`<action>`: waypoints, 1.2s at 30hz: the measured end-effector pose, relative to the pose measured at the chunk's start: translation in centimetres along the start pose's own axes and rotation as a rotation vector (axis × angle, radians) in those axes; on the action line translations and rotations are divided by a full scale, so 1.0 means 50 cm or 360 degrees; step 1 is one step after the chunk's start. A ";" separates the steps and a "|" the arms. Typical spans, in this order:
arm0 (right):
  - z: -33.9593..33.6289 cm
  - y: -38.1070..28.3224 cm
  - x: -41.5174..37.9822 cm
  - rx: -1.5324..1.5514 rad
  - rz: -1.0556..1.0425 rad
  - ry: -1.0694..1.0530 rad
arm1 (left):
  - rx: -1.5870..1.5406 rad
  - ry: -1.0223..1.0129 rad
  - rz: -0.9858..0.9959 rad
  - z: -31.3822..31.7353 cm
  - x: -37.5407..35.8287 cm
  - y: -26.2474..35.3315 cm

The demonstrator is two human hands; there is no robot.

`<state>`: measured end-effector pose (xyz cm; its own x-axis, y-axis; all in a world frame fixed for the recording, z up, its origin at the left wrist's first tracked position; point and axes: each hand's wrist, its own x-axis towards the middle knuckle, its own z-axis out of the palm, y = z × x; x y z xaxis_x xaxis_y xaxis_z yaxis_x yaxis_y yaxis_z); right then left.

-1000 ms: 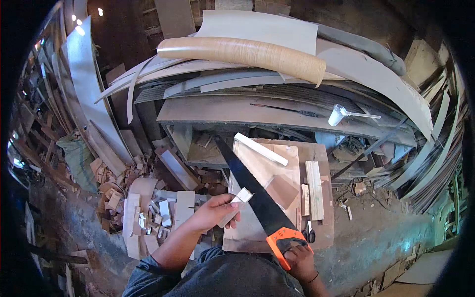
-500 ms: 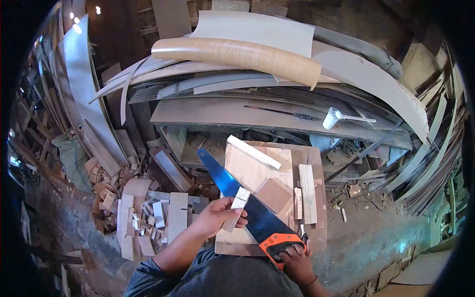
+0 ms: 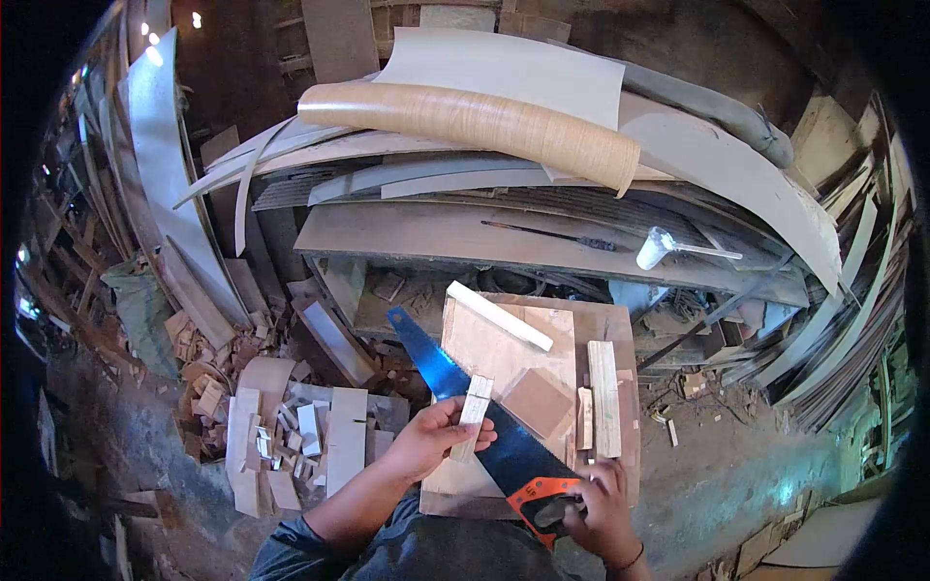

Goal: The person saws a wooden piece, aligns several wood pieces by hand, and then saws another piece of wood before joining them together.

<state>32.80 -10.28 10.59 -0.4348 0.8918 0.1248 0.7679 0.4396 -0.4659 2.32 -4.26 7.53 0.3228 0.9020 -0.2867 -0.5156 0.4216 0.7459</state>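
Observation:
My left hand point(image 3: 441, 441) is closed on a short wood strip point(image 3: 476, 402), pinching it upright between thumb and fingers. A dark pencil-like line crosses the strip near its top. Below this hand, a handsaw point(image 3: 518, 450) with a blue-black blade and orange-and-black handle lies slantwise over the work board point(image 3: 620, 324). My right hand point(image 3: 603, 513) is at the right side of the saw's handle, its fingers apart and loosely bent, no longer wrapped round the grip. A square brown wood piece point(image 3: 536, 402) lies beside the blade.
A pale batten point(image 3: 499, 316), a longer wood strip point(image 3: 604, 399) and a small one point(image 3: 585, 418) lie on the board. Offcuts point(image 3: 300, 431) are heaped at left. Behind stands a bench point(image 3: 407, 228) with a white cup point(image 3: 655, 249) and a rolled veneer sheet point(image 3: 465, 121).
My right hand has loosened from the saw handle and shifted right and up, covering the small scissor-like tool seen there before. My left hand has moved slightly right, turning the strip more upright.

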 end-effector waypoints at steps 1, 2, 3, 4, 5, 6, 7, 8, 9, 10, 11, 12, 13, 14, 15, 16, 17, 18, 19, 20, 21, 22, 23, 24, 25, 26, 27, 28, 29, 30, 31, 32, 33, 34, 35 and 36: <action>-0.003 -0.001 0.025 0.0039 -0.0006 0.0005 | 0.0031 0.0009 0.0020 -0.001 0.004 0.001; -0.005 -0.004 0.051 0.0079 -0.0010 0.0009 | 0.0062 0.0017 0.0039 -0.001 0.009 0.001; -0.003 -0.006 0.074 0.0118 -0.0012 0.0013 | 0.0091 0.0024 0.0056 -0.002 0.013 -0.001; 0.008 -0.001 0.097 0.0082 0.0009 0.0061 | 0.0031 0.0060 0.0007 -0.006 0.019 -0.002; 0.027 0.010 0.121 0.0045 0.0031 0.0107 | -0.0030 0.0095 -0.0043 -0.011 0.024 -0.006; 0.046 0.022 0.142 0.0008 0.0053 0.0154 | -0.0090 0.0130 -0.0094 -0.017 0.030 -0.011; 0.061 0.032 0.164 -0.0040 0.0077 0.0138 | -0.0147 0.0097 -0.0087 -0.028 0.035 -0.023; 0.076 0.042 0.186 -0.0088 0.0101 0.0125 | -0.0203 0.0063 -0.0080 -0.042 0.040 -0.039; 0.089 0.051 0.201 -0.0135 0.0124 0.0110 | -0.0259 0.0029 -0.0072 -0.048 0.043 -0.048; 0.101 0.060 0.210 -0.0203 0.0137 0.0098 | -0.0168 0.0168 -0.0116 -0.030 0.038 -0.043; 0.111 0.069 0.219 -0.0273 0.0147 0.0086 | -0.0166 0.0163 -0.0130 -0.031 0.039 -0.046; 0.115 0.074 0.226 -0.0344 0.0154 0.0073 | -0.0166 0.0159 -0.0140 -0.035 0.037 -0.051; 0.117 0.075 0.229 -0.0351 0.0160 0.0050 | -0.0167 0.0156 -0.0150 -0.037 0.035 -0.056; 0.117 0.075 0.232 -0.0358 0.0163 0.0027 | -0.0123 0.0158 -0.0131 -0.036 0.033 -0.057; 0.115 0.073 0.238 -0.0364 0.0164 0.0004 | -0.0079 0.0161 -0.0110 -0.034 0.031 -0.056; 0.109 0.067 0.244 -0.0310 0.0244 -0.0014 | -0.0036 0.0168 -0.0089 -0.033 0.029 -0.057; 0.097 0.056 0.251 -0.0255 0.0323 -0.0034 | 0.0043 0.0148 -0.0035 -0.033 0.029 -0.059; 0.091 0.050 0.256 -0.0199 0.0399 -0.0055 | 0.0123 0.0132 0.0021 -0.034 0.029 -0.062; 0.092 0.050 0.258 -0.0145 0.0356 0.0006 | 0.0203 0.0116 0.0078 -0.035 0.028 -0.063; 0.093 0.051 0.259 -0.0090 0.0314 0.0067 | 0.0282 0.0119 0.0094 -0.035 0.027 -0.062; 0.095 0.054 0.259 -0.0036 0.0273 0.0130 | 0.0361 0.0120 0.0110 -0.035 0.027 -0.059; 0.098 0.060 0.261 0.0043 0.0304 0.0112 | 0.0440 0.0120 0.0127 -0.033 0.027 -0.056; 0.103 0.069 0.263 0.0123 0.0336 0.0096 | 0.0436 0.0135 0.0114 -0.028 0.025 -0.050; 0.104 0.075 0.263 0.0202 0.0368 0.0080 | 0.0431 0.0150 0.0101 -0.019 0.021 -0.040; 0.099 0.075 0.263 0.0284 0.0415 0.0023 | 0.0428 0.0164 0.0089 -0.014 0.019 -0.034; 0.090 0.075 0.262 0.0364 0.0464 -0.0035 | 0.0405 0.0156 0.0118 -0.012 0.020 -0.032; 0.084 0.076 0.260 0.0445 0.0513 -0.0095 | 0.0380 0.0148 0.0146 -0.010 0.020 -0.031; 0.084 0.084 0.258 0.0506 0.0494 -0.0054 | 0.0356 0.0140 0.0175 -0.008 0.020 -0.030; 0.087 0.094 0.255 0.0567 0.0475 -0.0013 | 0.0346 0.0128 0.0167 -0.009 0.021 -0.030; 0.089 0.101 0.252 0.0629 0.0458 0.0030 | 0.0339 0.0115 0.0157 -0.012 0.022 -0.029; 0.088 0.104 0.254 0.0683 0.0497 -0.0002 | 0.0331 0.0099 0.0147 -0.013 0.023 -0.028; 0.085 0.107 0.258 0.0736 0.0535 -0.0032 | 0.0300 0.0124 0.0102 -0.011 0.022 -0.026; 0.083 0.111 0.260 0.0789 0.0572 -0.0061 | 0.0268 0.0149 0.0057 -0.007 0.019 -0.022; 0.092 0.126 0.263 0.0619 0.0461 -0.0020 | 0.0236 0.0174 0.0013 -0.005 0.018 -0.020; 0.108 0.149 0.270 0.0450 0.0349 0.0020 | 0.0235 0.0165 0.0009 -0.005 0.017 -0.021; 0.112 0.156 0.276 0.0280 0.0236 0.0060 | 0.0232 0.0157 0.0008 -0.005 0.017 -0.023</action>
<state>30.14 4.85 3.76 -0.3032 0.9500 0.0748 0.7270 0.2813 -0.6264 2.98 -3.98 6.26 0.2376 0.9117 -0.3351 -0.3939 0.4057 0.8248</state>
